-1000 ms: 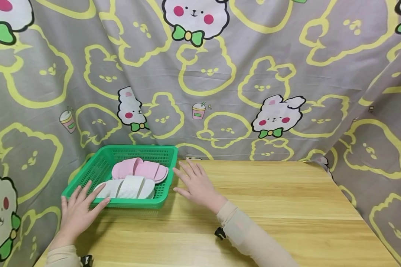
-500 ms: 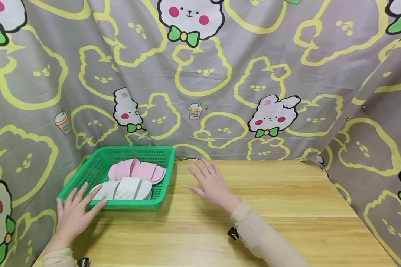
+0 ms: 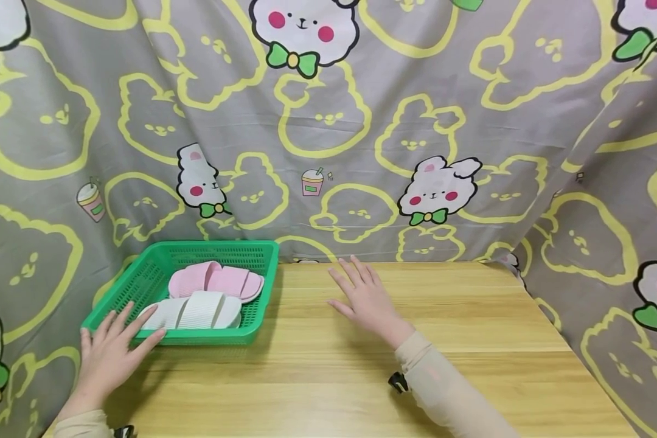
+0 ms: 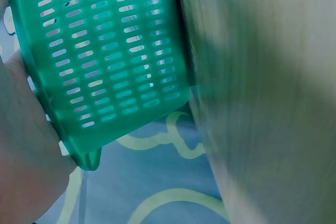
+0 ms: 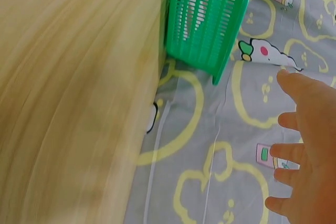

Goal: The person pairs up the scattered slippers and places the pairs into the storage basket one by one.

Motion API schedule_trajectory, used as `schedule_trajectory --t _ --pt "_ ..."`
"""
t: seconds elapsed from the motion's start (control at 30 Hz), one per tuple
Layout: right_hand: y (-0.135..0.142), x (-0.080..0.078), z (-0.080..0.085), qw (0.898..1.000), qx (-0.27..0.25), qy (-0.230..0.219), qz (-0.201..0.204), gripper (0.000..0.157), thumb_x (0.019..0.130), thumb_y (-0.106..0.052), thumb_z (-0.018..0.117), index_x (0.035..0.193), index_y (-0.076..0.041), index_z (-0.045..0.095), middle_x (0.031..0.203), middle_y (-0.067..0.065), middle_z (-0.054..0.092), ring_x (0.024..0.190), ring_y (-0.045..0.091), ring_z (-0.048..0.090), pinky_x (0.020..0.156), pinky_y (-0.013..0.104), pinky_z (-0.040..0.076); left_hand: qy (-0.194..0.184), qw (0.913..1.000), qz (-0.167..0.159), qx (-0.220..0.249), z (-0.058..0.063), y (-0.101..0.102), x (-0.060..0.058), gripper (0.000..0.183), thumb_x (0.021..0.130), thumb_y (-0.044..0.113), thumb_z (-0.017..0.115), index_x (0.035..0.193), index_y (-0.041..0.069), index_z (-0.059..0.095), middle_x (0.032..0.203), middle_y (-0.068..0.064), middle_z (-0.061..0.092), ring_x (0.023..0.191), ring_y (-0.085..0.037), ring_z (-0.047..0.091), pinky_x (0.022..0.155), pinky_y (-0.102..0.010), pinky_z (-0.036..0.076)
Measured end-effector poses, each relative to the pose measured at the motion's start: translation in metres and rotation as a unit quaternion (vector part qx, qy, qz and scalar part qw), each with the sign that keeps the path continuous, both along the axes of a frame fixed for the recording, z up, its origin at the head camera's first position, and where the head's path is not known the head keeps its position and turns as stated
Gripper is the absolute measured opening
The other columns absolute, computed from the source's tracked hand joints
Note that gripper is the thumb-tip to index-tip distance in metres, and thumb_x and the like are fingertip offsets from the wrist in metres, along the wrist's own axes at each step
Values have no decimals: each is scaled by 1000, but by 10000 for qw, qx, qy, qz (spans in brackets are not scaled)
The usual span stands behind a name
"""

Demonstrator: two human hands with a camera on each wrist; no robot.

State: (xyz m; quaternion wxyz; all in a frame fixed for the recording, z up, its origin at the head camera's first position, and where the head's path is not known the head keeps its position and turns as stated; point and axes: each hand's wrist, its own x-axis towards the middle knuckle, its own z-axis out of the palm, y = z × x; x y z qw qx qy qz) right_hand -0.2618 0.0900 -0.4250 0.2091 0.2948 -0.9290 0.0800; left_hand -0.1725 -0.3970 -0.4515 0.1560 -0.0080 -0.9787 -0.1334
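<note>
A green plastic basket (image 3: 260, 292) stands at the left rear of the wooden table. Inside it lie a pink slipper (image 3: 232, 281) and, nearer the front, a white slipper (image 3: 202, 310). Spread over the basket's near left corner, my left hand (image 3: 106, 359) touches the rim with its fingers extended. The left wrist view shows that hand (image 4: 31, 145) along the rim, beside the slotted basket wall (image 4: 105, 51). My right hand (image 3: 369, 301) is over the table to the right of the basket, apart from it, fingers spread and holding nothing. Those fingers also look loose in the right wrist view.
The wood-grain table (image 3: 471, 340) extends to the right and front. Behind it and along both sides hangs a grey curtain (image 3: 350, 152) printed with rabbits and yellow outlines. The basket is close to the curtain at the back left.
My right hand has drawn away from the basket's right side, moving rightward. The left hand stays at the near left corner, and the head view has turned slightly right.
</note>
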Motion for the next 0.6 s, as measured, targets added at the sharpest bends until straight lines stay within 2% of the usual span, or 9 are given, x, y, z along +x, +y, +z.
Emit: schedule_trajectory --t 0.27,0.6 --pt "18 2 0 9999 -50 -35 -128 66 96 -49 55 151 -19 37 156 14 35 148 38 24 118 59 24 -256 9997 -24 36 7 0 1 73 94 56 53 156 35 20 159 -25 20 143 -56 7 101 -81 -16" --pt "43 -2 -1 9990 -62 -41 -440 64 95 -48 57 149 -19 39 154 16 38 146 39 27 116 61 26 45 9997 -119 185 27 13 -1 81 91 54 59 157 31 18 158 -27 19 141 -58 13 100 -84 -5"
